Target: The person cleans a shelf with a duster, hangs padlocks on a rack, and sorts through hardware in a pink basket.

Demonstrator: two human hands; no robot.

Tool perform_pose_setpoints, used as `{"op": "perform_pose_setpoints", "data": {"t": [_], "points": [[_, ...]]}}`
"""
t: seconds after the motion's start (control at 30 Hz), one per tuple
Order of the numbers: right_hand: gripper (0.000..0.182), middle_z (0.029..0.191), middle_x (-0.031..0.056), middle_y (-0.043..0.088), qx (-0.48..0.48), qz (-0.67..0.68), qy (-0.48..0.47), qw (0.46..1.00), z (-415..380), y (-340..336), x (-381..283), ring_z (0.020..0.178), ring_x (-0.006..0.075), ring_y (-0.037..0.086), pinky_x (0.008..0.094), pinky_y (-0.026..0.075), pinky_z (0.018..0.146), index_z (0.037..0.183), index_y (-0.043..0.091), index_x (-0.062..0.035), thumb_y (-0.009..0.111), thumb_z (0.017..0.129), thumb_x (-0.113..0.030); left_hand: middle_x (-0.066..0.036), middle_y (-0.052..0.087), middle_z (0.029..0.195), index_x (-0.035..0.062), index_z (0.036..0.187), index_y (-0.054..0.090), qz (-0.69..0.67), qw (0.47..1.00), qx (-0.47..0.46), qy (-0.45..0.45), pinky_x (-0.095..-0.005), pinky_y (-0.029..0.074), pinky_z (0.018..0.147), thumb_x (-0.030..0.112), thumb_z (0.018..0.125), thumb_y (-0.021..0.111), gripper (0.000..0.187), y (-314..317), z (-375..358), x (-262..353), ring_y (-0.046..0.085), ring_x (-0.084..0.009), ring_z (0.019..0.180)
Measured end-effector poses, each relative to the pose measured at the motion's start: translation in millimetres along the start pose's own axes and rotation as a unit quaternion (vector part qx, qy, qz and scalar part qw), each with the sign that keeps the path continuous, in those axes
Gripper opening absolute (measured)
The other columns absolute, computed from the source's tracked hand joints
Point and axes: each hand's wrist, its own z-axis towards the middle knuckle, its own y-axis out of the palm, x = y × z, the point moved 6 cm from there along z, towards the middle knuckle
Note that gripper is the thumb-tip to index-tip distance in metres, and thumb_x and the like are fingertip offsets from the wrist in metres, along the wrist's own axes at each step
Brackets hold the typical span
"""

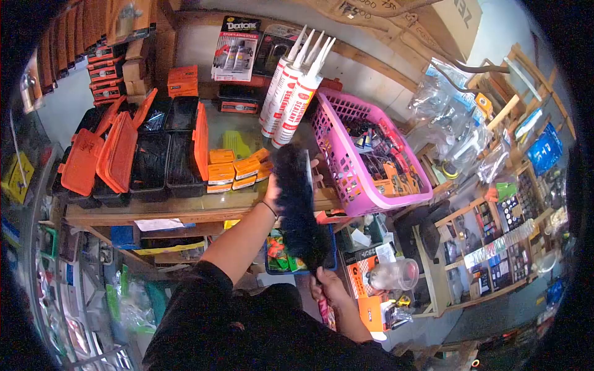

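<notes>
A black bristled duster (297, 204) stands upright in the middle of the view. My right hand (331, 287) is closed round its handle, whose pink and white lower end (327, 314) shows below the fist. Behind the bristles, my left hand (271, 193) is curled with fingertips showing on the right side, round a pale-edged object mostly hidden by the duster. White sealant tubes (296, 108) stand just beyond the duster on the glass-topped counter (213, 201). Small orange boxes (246, 167) are stacked left of my left hand.
A pink basket (408, 201) of small packets sits on the right. Black bins with orange lids (117, 151) line the left. A blue crate (270, 266) is below the counter edge. A clear jar (402, 274) lies right of my right hand.
</notes>
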Motion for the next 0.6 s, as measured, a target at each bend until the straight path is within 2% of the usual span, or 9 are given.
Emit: {"op": "perform_pose_setpoints", "data": {"t": [0.03, 0.17, 0.23, 0.37, 0.4, 0.43, 0.5, 0.57, 0.6], "points": [[0.051, 0.044, 0.0011, 0.037, 0.023, -0.001, -0.031, 0.999, 2.5, -5.2, -4.1, 0.034, 0.0107, 0.035, 0.0226, 0.030, 0.035, 0.056, 0.041, -0.0074, 0.037, 0.087, -0.048, -0.012, 0.049, 0.118, 0.0065, 0.122, 0.041, 0.005, 0.995, -0.044, -0.088, -0.0454, 0.042, 0.084, 0.051, 0.083, 0.032, 0.060, 6.8, 0.7, -3.6, 0.048, -0.0298, 0.105], [0.042, 0.047, 0.0019, 0.037, -0.051, -0.001, 0.005, 0.999, 4.3, 0.4, 3.2, 0.034, 0.0121, 0.034, 0.0259, 0.034, 0.036, 0.070, 0.046, -0.0067, 0.039, 0.087, -0.044, -0.012, 0.050, 0.116, 0.0055, 0.121, 0.042, 0.029, 0.989, 0.145, 0.023, -0.0443, 0.041, 0.086, 0.054, 0.082, 0.033, 0.063, -11.2, 5.1, 2.5, 0.050, -0.0304, 0.102], [0.042, 0.047, 0.0020, 0.037, -0.070, -0.012, 0.023, 0.997, 4.0, 2.9, 6.5, 0.033, 0.0119, 0.034, 0.0257, 0.033, 0.036, 0.071, 0.047, -0.0069, 0.040, 0.087, -0.045, -0.013, 0.054, 0.110, 0.0079, 0.118, 0.045, -0.017, 0.999, -0.029, 0.023, -0.0441, 0.037, 0.090, 0.050, 0.083, 0.037, 0.056, 9.7, -2.2, -1.1, 0.051, -0.0335, 0.099], [0.040, 0.047, 0.0015, 0.037, 0.049, 0.073, -0.032, 0.996, 7.9, -7.2, -0.3, 0.034, 0.0118, 0.035, 0.0255, 0.033, 0.036, 0.072, 0.048, -0.0066, 0.042, 0.087, -0.043, -0.013, 0.048, 0.120, 0.0046, 0.120, 0.043, 0.023, 0.989, 0.143, -0.042, -0.0452, 0.033, 0.095, 0.058, 0.081, 0.030, 0.067, -0.4, 4.6, -0.2, 0.046, -0.0331, 0.107], [0.040, 0.047, 0.0016, 0.037, -0.012, 0.046, -0.005, 0.999, 8.3, -3.4, 5.6, 0.034, 0.0119, 0.034, 0.0255, 0.033, 0.036, 0.072, 0.048, -0.0069, 0.041, 0.087, -0.043, -0.013, 0.048, 0.120, 0.0060, 0.120, 0.043, 0.010, 0.990, 0.137, -0.033, -0.0457, 0.033, 0.095, 0.056, 0.083, 0.029, 0.064, -4.3, 6.3, 1.3, 0.046, -0.0326, 0.108], [0.039, 0.048, 0.0017, 0.037, -0.071, 0.019, 0.021, 0.997, 5.7, 6.3, 6.4, 0.034, 0.0120, 0.034, 0.0254, 0.033, 0.036, 0.073, 0.047, -0.0072, 0.041, 0.087, -0.043, -0.012, 0.047, 0.122, 0.0077, 0.122, 0.042, -0.029, 0.996, -0.078, -0.042, -0.0446, 0.030, 0.098, 0.056, 0.084, 0.027, 0.063, 15.0, 2.4, 0.4, 0.045, -0.0302, 0.111], [0.049, 0.046, 0.0007, 0.036, -0.016, 0.012, 0.028, 0.999, 1.1, 10.3, -0.5, 0.033, 0.0107, 0.033, 0.0240, 0.029, 0.033, 0.058, 0.042, -0.0079, 0.038, 0.087, -0.047, -0.011, 0.046, 0.123, 0.0116, 0.123, 0.041, -0.057, 0.993, -0.078, -0.060, -0.0484, 0.029, 0.097, 0.057, 0.083, 0.029, 0.061, 3.7, 2.5, -1.0, 0.044, -0.0323, 0.110], [0.049, 0.046, 0.0006, 0.035, 0.064, 0.048, -0.042, 0.996, 6.8, -3.0, -4.3, 0.034, 0.0106, 0.033, 0.0237, 0.030, 0.034, 0.058, 0.042, -0.0076, 0.039, 0.087, -0.047, -0.011, 0.045, 0.124, 0.0116, 0.123, 0.042, 0.043, 0.985, 0.165, -0.019, -0.0493, 0.038, 0.088, 0.056, 0.083, 0.026, 0.062, 6.1, 1.8, 3.8, 0.048, -0.0353, 0.105], [0.048, 0.045, 0.0008, 0.036, 0.041, 0.054, -0.034, 0.997, 7.9, -1.8, -1.6, 0.034, 0.0108, 0.034, 0.0237, 0.031, 0.034, 0.059, 0.043, -0.0074, 0.039, 0.087, -0.046, -0.013, 0.045, 0.123, 0.0120, 0.122, 0.043, 0.017, 0.987, 0.151, -0.041, -0.0499, 0.038, 0.088, 0.057, 0.082, 0.027, 0.062, -0.8, 5.3, 0.3, 0.047, -0.0358, 0.105]]}}
